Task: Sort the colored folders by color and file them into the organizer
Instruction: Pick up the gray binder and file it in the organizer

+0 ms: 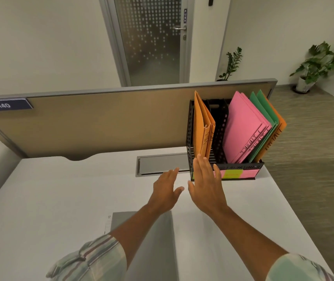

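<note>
A black organizer stands at the far right of the white counter, right up against a tan divider wall. In its left slot, orange folders stand up almost straight. The next slots look empty and dark. In the right part, pink folders lean to the right, green folders lean behind them, and one more orange folder leans at the very back on the right. Pink and yellow-green labels run along the front of the organizer. The right hand is open and flat, with fingers straight up, and holds nothing. Its fingertips are in front of the bottom of the left orange folders, but I cannot tell if they touch. The left hand is open too, with fingers spread, and holds nothing. It floats over the counter just left of the right hand. A gray metal flap sits in the counter beside the organizer. Both sleeves are striped.
</note>
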{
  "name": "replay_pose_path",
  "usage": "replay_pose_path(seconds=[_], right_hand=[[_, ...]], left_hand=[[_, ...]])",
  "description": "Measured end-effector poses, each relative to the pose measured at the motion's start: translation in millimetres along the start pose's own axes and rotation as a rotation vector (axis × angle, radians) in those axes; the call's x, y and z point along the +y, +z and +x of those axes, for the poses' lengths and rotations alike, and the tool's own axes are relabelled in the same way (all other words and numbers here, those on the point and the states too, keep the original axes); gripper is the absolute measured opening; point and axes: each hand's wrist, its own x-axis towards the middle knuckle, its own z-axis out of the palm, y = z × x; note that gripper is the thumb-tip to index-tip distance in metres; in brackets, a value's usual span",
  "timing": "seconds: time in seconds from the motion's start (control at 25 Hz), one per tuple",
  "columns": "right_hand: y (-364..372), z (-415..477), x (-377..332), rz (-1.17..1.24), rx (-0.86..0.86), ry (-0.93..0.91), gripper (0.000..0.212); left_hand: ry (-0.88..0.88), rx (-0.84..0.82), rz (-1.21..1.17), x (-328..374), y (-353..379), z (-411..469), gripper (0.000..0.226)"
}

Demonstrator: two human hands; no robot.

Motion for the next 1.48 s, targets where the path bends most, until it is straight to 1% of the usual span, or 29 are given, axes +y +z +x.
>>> replay_pose_path(seconds=[0.12,0.24,0.4,0.56,0.72,0.88,1.0,1.12,1.2,1.24,1.32,1.4,1.48], right_hand=[[13,-30,-20,0.010,-0.070,-0.006,0.085],[29,-61,-42,0.021,-0.135,-0.008,0.079],[54,-109,-72,0.023,-0.279,-0.033,0.080],[72,-154,-105,0.072,-0.432,-0.020,0.083],[86,-184,-132,0.147,-0.574,0.010,0.085],[96,-202,-152,0.185,-0.665,0.034,0.087],[104,-214,-165,0.176,-0.743,0.041,0.094],[107,-224,-177,0.161,-0.762,0.064,0.100],[106,-227,-183,0.161,-0.777,0.083,0.101],[105,-228,-185,0.157,-0.793,0.095,0.100],[103,-228,-188,0.140,-0.822,0.116,0.099],[102,-228,-189,0.131,-0.844,0.137,0.096],[98,-227,-186,0.145,-0.856,0.154,0.093]], left_hand=[[-0.016,-0.052,0.037,-14,2,-27,0.072],[-0.027,-0.092,0.099,-33,5,-58,0.073],[-0.032,-0.149,0.205,-70,10,-107,0.076],[-0.152,-0.248,0.326,-112,16,-156,0.080],[-0.248,-0.325,0.336,-150,13,-197,0.095],[-0.369,-0.316,0.325,-172,6,-222,0.109],[-0.515,-0.257,0.219,-179,3,-232,0.126],[-0.612,-0.206,0.110,-185,3,-241,0.131],[-0.636,-0.176,-0.009,-189,4,-241,0.125],[-0.651,-0.158,-0.094,-193,3,-240,0.118],[-0.723,-0.115,-0.295,-199,-1,-236,0.095],[-0.807,-0.076,-0.534,-205,-9,-235,0.065],[-0.836,-0.100,-0.728,-210,-15,-235,0.041]])
